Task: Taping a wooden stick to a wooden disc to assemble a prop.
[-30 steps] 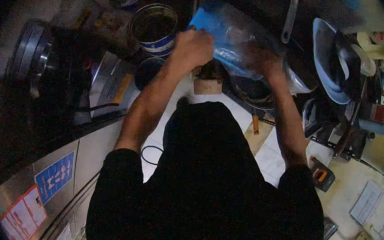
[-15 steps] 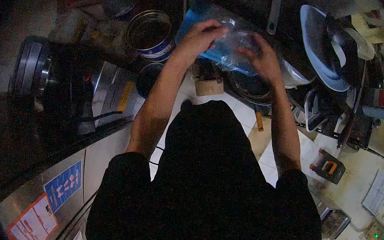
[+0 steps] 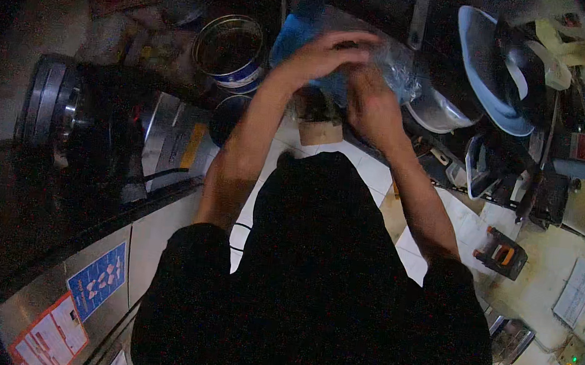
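My left hand [image 3: 331, 55] reaches over the far end of the space, its fingers stretched toward the right and blurred at the tips. Just below and right of it is my right hand [image 3: 375, 106], pointing up toward the left palm, with its fingers smeared by motion. The two hands overlap or nearly touch. Beside the right hand lies crumpled clear plastic film [image 3: 402, 73], shiny with wrinkles. A blue sheet or bag [image 3: 295, 32] shows behind the left wrist. Whether the fingers grip any of the plastic cannot be made out.
Left of my hands stands a round open tin [image 3: 228, 51] with a blue and white band. On the right are a metal bowl [image 3: 442, 116] and a large bluish-white curved pan-like thing [image 3: 486, 67]. A cardboard box [image 3: 321, 133] sits below the hands.
My hands have come together from apart, the right one moving left and down, the left one reaching right. The clear plastic has shifted right, and the blue sheet looks more crumpled.
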`<state>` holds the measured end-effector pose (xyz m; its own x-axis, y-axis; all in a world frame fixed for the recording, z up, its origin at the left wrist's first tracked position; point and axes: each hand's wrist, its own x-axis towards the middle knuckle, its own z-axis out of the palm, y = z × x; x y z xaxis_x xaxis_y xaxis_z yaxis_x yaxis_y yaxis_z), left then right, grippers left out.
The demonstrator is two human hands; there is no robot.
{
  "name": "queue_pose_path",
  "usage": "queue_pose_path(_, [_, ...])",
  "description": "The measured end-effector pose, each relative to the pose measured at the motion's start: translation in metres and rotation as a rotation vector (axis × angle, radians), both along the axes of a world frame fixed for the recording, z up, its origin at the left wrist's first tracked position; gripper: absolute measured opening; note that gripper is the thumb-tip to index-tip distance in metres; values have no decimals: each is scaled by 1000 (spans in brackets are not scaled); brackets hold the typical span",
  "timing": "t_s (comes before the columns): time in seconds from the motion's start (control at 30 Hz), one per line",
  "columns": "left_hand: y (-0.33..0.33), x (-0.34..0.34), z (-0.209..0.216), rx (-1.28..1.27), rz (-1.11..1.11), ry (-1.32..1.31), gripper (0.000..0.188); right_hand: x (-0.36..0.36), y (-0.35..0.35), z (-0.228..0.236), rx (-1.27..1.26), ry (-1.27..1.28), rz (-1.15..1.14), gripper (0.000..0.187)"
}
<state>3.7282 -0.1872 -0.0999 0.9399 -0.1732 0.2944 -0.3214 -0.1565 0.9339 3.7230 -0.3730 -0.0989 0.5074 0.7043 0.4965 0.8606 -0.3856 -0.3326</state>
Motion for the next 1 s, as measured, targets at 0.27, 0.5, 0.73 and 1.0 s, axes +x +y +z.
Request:
queue_pose_path(0.27, [10, 36, -41, 908, 224, 83, 47, 65, 5, -5, -686, 166, -400, 48])
queue_pose_path(0.5, [-7, 18, -24, 1155, 276, -36, 42, 94, -9, -38, -771, 215, -294, 49])
queue_pose_path(0.73, [-9, 8, -4, 1260, 274, 263, 38, 146, -33, -128, -634, 33, -194, 46])
queue_pose_path(1.0, [-32, 7, -27, 1136, 158, -40, 35, 114, -28, -84, -804, 181, -344, 49])
